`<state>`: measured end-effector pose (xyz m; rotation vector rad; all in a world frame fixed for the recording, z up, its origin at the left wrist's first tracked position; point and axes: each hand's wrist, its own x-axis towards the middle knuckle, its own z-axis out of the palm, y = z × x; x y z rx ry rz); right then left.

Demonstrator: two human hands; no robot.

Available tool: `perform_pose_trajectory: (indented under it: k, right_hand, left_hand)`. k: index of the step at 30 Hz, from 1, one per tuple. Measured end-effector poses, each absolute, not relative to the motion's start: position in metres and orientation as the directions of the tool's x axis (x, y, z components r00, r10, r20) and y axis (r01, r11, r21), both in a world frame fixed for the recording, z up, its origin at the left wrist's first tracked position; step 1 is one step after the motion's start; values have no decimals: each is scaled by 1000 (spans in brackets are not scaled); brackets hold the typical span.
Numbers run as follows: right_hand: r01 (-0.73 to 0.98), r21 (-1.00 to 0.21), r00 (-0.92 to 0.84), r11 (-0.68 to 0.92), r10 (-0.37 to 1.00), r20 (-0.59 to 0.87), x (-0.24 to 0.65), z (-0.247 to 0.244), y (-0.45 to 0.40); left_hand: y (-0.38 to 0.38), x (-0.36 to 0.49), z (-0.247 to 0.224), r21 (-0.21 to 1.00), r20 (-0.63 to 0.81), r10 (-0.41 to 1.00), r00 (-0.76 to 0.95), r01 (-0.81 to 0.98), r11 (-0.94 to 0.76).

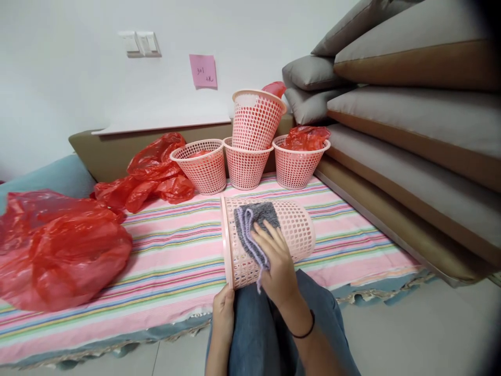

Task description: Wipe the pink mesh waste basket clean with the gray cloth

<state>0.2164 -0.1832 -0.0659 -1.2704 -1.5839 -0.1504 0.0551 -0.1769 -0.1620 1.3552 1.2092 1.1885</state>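
Note:
A pink perforated basket [295, 224] lies on its side, its rim to the left, at the edge of the striped cloth and against my knees. My left hand [224, 308] is closed on the lower part of its rim. Under my right hand [277, 261] is a folded dark grey cloth with a lilac edge [246, 230], pressed flat on the basket's side. The fingers of that hand lie spread over the cloth, and a black band circles the wrist.
Several pink baskets [207, 169] stand at the back by the wall, one stacked tilted on another, some holding red bags. Red plastic bags [62, 250] lie at the left on the striped cloth [164, 271]. Grey-brown cushions [415, 115] are piled at the right.

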Motion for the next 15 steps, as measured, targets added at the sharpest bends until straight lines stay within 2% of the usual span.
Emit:
perform_pose_trajectory:
  k: [5, 10, 12, 15]
  right_hand:
    - [768, -569, 311, 293, 607, 731, 266, -87, -180]
    - [687, -697, 508, 204, 552, 662, 312, -111, -182]
    - [625, -757, 589, 191, 521, 618, 324, -117, -183]
    - [435, -880, 746, 189, 473, 470, 334, -122, -183]
  left_hand:
    - [-174, 52, -168, 990, 83, 992, 92, 104, -93]
    - [-171, 47, -168, 979, 80, 990, 117, 180, -100]
    - [-170, 46, -166, 975, 75, 987, 144, 195, -102]
    - [-170, 45, -164, 978, 69, 989, 133, 188, -94]
